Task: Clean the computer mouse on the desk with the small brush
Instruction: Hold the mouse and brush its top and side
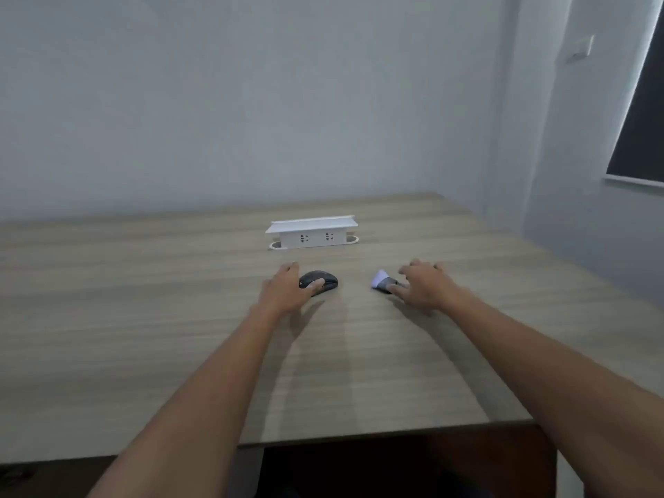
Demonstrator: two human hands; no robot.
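Observation:
A dark computer mouse lies on the wooden desk just in front of the middle. My left hand is at its left side, thumb resting on its near edge and fingers curled behind it. To the right lies the small brush, grey with pale bristles pointing left. My right hand hovers over its handle end with fingers spread, thumb touching the desk beside the brush; the handle is hidden under the fingers.
A white power strip box with two sockets stands on the desk behind the mouse. The desk's front edge runs near me, stepping back at the left. A wall is behind and a window at the right.

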